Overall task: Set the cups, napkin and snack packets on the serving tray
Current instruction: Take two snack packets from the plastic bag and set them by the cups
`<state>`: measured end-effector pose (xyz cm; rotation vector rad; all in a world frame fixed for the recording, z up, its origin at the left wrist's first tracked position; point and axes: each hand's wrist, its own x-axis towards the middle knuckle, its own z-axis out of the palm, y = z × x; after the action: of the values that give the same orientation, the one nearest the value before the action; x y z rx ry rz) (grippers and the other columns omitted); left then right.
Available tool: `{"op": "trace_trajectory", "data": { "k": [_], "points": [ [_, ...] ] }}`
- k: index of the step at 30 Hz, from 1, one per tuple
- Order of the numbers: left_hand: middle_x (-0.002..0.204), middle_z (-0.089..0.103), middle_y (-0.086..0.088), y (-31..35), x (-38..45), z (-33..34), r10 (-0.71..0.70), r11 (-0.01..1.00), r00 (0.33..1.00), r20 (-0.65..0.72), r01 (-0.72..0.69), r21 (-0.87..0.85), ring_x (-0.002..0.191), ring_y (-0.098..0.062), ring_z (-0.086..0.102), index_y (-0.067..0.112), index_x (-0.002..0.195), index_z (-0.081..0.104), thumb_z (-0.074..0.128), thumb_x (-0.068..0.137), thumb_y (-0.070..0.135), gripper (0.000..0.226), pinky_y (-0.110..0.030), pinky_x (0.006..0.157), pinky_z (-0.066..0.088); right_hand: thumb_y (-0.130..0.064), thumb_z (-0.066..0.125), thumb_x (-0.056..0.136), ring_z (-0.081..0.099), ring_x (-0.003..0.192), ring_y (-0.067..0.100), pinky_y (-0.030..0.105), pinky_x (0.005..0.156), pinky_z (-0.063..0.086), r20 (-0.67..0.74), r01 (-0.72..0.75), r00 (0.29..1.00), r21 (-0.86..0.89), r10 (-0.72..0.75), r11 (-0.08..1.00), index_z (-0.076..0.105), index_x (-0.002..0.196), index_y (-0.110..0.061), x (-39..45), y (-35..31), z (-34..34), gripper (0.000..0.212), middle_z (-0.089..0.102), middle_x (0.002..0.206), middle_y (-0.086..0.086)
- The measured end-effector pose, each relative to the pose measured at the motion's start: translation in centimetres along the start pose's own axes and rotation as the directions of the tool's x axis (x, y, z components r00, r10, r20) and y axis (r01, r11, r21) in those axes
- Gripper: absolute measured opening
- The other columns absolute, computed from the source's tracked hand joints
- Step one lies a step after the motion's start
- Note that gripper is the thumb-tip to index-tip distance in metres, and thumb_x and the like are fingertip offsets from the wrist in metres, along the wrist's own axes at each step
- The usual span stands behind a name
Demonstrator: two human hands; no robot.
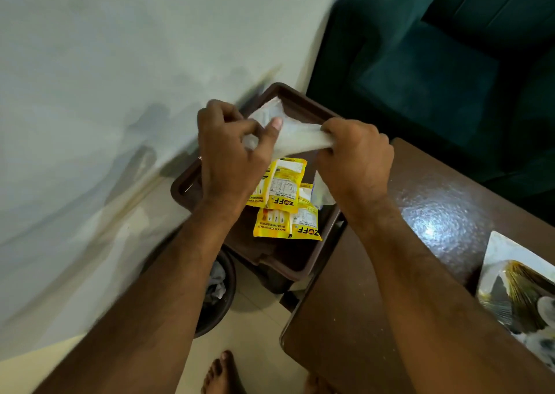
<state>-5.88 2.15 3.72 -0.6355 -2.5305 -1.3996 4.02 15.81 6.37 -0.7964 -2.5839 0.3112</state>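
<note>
A white napkin (295, 135) is stretched between my two hands above the brown serving tray (186, 183). My left hand (231, 150) pinches its left end. My right hand (354, 156) grips its right end, and more white material hangs below that hand. Two yellow snack packets (286, 210) lie overlapping in the tray, under the napkin. The tray sticks out past the left edge of the brown table (375, 273). No cups are visible.
A pale wall fills the left. A dark green sofa (435, 72) stands behind the table. A decorated white plate (516, 291) rests at the table's right. A dark bin (216, 291) with crumpled paper sits on the floor below the tray; my bare feet show at the bottom.
</note>
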Motion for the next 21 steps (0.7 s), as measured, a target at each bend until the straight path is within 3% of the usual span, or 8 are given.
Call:
{"op": "trace_trajectory", "data": {
  "k": [3, 7, 10, 12, 14, 17, 19, 21],
  "points": [
    [0.119, 0.049, -0.01, -0.7, -1.2, 0.4, 0.052, 0.999, 0.994, 0.094, -0.053, 0.01, 0.114, -0.01, 0.044, 0.012, 0.063, 0.067, 0.073, 0.088, 0.047, 0.043, -0.01, 0.094, 0.035, -0.01, 0.058, 0.075, 0.07, 0.09, 0.034, 0.036, 0.075, 0.05, -0.056, -0.162, 0.983, 0.208, 0.177, 0.965, 0.077, 0.101, -0.015, 0.2, -0.4, -0.3, 0.034, 0.078, 0.094, 0.007],
    [0.106, 0.066, -0.002, -0.4, -2.3, 1.6, 0.038, 0.984, 0.964, 0.262, 0.009, -0.176, 0.096, -0.01, 0.063, 0.011, 0.081, 0.07, 0.077, 0.086, 0.025, 0.017, -0.012, 0.08, 0.048, 0.0, 0.043, 0.065, 0.067, 0.089, 0.008, 0.024, 0.085, 0.058, 0.048, -0.347, 0.921, 0.552, 0.387, 0.758, 0.08, 0.102, -0.015, 0.4, -1.2, 0.2, 0.055, 0.077, 0.094, -0.005],
    [0.116, 0.068, 0.006, -0.2, -2.7, 2.1, -0.175, 0.89, 0.909, 0.378, 0.311, -0.335, 0.108, -0.008, 0.066, 0.022, 0.114, 0.063, 0.079, 0.088, 0.027, 0.032, -0.019, 0.089, 0.054, 0.014, 0.042, 0.071, 0.071, 0.099, 0.018, 0.038, 0.088, 0.063, 0.186, -0.478, 0.831, 0.721, 0.524, 0.501, 0.08, 0.098, -0.011, 0.3, -1.3, 1.1, 0.053, 0.077, 0.098, 0.002],
    [0.127, 0.065, 0.008, -0.1, -2.8, 2.5, -0.24, 0.835, 0.851, 0.467, 0.427, -0.348, 0.115, -0.005, 0.063, 0.024, 0.134, 0.057, 0.074, 0.09, 0.043, 0.051, -0.023, 0.094, 0.054, 0.017, 0.044, 0.08, 0.071, 0.104, 0.03, 0.044, 0.085, 0.064, 0.31, -0.536, 0.762, 0.794, 0.569, 0.285, 0.078, 0.096, -0.011, 0.0, -1.1, 1.6, 0.046, 0.075, 0.102, 0.008],
    [0.129, 0.069, 0.003, 0.2, -3.1, 2.9, -0.255, 0.748, 0.778, 0.574, 0.535, -0.392, 0.117, -0.013, 0.068, 0.024, 0.14, 0.057, 0.069, 0.082, 0.06, 0.069, -0.034, 0.099, 0.057, 0.015, 0.052, 0.087, 0.072, 0.099, 0.033, 0.041, 0.077, 0.064, 0.424, -0.54, 0.718, 0.84, 0.553, 0.057, 0.075, 0.093, -0.009, -0.4, -1.2, 2.0, 0.035, 0.075, 0.105, 0.014],
    [0.121, 0.076, -0.01, 0.4, -3.5, 3.3, -0.241, 0.517, 0.694, 0.678, 0.683, -0.516, 0.114, -0.029, 0.073, 0.015, 0.132, 0.063, 0.078, 0.073, 0.055, 0.073, -0.048, 0.1, 0.059, 0.015, 0.057, 0.087, 0.074, 0.08, 0.023, 0.034, 0.069, 0.064, 0.535, -0.498, 0.719, 0.842, 0.442, -0.209, 0.073, 0.093, -0.005, -1.2, -1.3, 2.5, 0.027, 0.075, 0.091, 0.012],
    [0.11, 0.08, -0.012, 0.1, -3.5, 3.1, -0.249, 0.503, 0.696, 0.673, 0.687, -0.525, 0.104, -0.031, 0.077, 0.012, 0.116, 0.073, 0.086, 0.07, 0.045, 0.058, -0.047, 0.094, 0.062, 0.018, 0.055, 0.085, 0.074, 0.08, 0.022, 0.032, 0.069, 0.062, 0.535, -0.486, 0.745, 0.844, 0.399, -0.226, 0.072, 0.091, -0.006, -1.5, -1.4, 2.8, 0.031, 0.075, 0.088, 0.01],
    [0.099, 0.082, -0.011, -0.4, -3.7, 3.0, -0.315, 0.518, 0.71, 0.63, 0.685, -0.512, 0.094, -0.031, 0.08, 0.01, 0.102, 0.078, 0.092, 0.068, 0.037, 0.046, -0.047, 0.086, 0.065, 0.018, 0.054, 0.082, 0.073, 0.094, 0.027, 0.037, 0.078, 0.063, 0.45, -0.501, 0.778, 0.866, 0.439, 0.0, 0.073, 0.094, -0.007, -1.4, -1.2, 2.9, 0.033, 0.075, 0.098, 0.014]
  ]
}}
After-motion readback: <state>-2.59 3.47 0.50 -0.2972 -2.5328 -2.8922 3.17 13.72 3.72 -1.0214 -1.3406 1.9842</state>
